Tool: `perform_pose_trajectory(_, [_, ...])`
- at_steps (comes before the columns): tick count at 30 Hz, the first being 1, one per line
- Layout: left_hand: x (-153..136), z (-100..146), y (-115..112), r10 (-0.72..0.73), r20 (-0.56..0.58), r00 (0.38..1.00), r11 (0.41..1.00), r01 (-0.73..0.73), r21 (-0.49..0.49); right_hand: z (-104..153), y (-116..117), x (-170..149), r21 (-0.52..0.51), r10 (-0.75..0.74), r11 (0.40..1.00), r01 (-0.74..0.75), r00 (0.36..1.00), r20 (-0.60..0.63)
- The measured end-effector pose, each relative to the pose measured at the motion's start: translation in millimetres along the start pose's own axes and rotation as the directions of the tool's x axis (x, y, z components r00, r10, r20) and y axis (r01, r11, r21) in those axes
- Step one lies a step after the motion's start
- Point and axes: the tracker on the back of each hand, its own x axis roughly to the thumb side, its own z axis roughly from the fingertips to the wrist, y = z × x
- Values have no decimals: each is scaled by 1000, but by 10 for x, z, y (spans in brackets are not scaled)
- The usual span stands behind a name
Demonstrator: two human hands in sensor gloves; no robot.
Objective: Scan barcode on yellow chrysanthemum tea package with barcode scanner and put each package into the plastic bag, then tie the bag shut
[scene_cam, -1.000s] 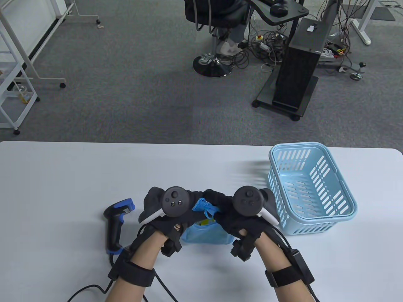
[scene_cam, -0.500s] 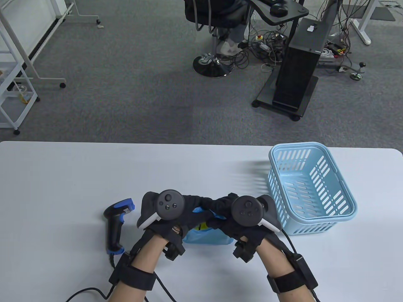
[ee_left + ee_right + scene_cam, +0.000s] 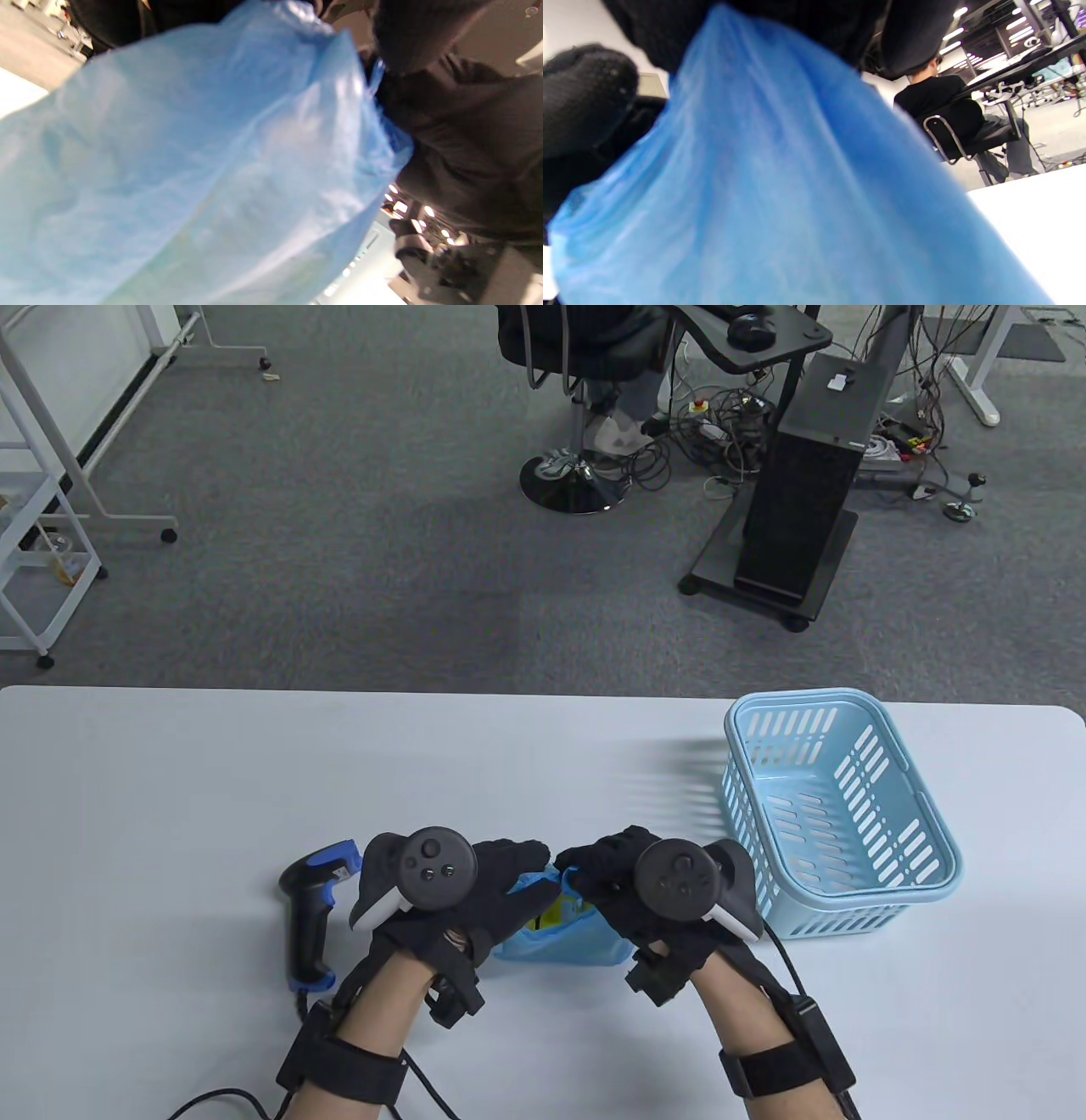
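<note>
A blue plastic bag [image 3: 567, 940] stands on the white table near its front edge. A yellow tea package [image 3: 550, 913] shows through its top. My left hand [image 3: 519, 862] holds the bag's top from the left. My right hand [image 3: 584, 872] pinches a strip of the bag's top from the right, fingers curled. The two hands' fingertips nearly meet above the bag. The bag [image 3: 203, 169] fills the left wrist view, with a black glove [image 3: 466, 140] beside it. It also fills the right wrist view as blurred blue plastic [image 3: 780, 195]. The black and blue barcode scanner [image 3: 310, 904] lies left of my left hand.
A light blue slotted basket [image 3: 925, 882] stands at the table's right, close to my right hand, with nothing seen inside. The scanner's cable [image 3: 212, 1100] runs off the front edge. Beyond the table are an office chair [image 3: 577, 407] and a black computer stand [image 3: 797, 500].
Both hands have drawn slightly apart and toward me, the left one moving left. The twisted blue bag top that stood between them now sits lower, mostly covered by the fingers.
</note>
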Motion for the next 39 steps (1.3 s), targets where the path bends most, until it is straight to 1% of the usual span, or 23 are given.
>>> perform_pose_trajectory(1, [-17,9,15,19,-1,1000,999,-19,28,8,-2,-2,-20,6,1000,-6,1000,1])
perform_pose_trajectory(3, [-67,28,47,56,-16,998,997,-56,50,35,-21,-27,-54,-7,999,7,1000,-6])
perform_pose_trajectory(4, [-103,48,63,43,-49,998,997,-39,71,64,-39,-69,-99,-20,995,17,999,-26])
perform_pose_trajectory(5, [-128,67,74,23,-64,998,996,-17,89,74,-44,-100,-99,-21,995,17,999,-38])
perform_pose_trajectory(7, [-201,125,81,-37,-114,993,988,53,148,146,-66,-215,-140,-13,990,-1,995,-98])
perform_pose_trajectory(8, [-223,140,73,-60,-129,990,985,80,153,160,-69,-242,-144,-6,990,-10,994,-107])
perform_pose_trajectory(10, [-278,177,21,-142,-178,974,979,165,117,216,-61,-351,-103,27,994,-45,985,-170])
perform_pose_trajectory(12, [-351,199,-65,-204,-225,953,971,226,76,313,-29,-453,-102,84,989,-108,974,-210])
perform_pose_trajectory(15, [-452,196,-142,-206,-257,944,974,224,43,458,6,-521,-125,184,967,-223,946,-267])
perform_pose_trajectory(16, [-461,197,-157,-207,-259,943,973,226,47,487,18,-530,-122,193,964,-235,940,-280])
perform_pose_trajectory(18, [-460,203,-182,-248,-272,930,961,272,53,553,35,-570,-135,206,955,-265,917,-342])
perform_pose_trajectory(22, [-454,245,-185,-296,-293,909,938,335,92,643,13,-678,-110,205,956,-270,891,-405])
perform_pose_trajectory(26, [-476,263,-197,-306,-314,899,934,346,82,728,7,-743,-105,220,948,-300,859,-463])
perform_pose_trajectory(30, [-478,291,-192,-337,-328,883,920,383,84,769,-13,-794,-104,205,951,-290,850,-485])
perform_pose_trajectory(35, [-475,303,-165,-334,-334,881,919,384,94,778,-12,-809,-94,196,957,-276,849,-491])
perform_pose_trajectory(39, [-438,342,-102,-284,-298,911,935,332,125,793,-44,-755,-95,192,959,-266,860,-472])
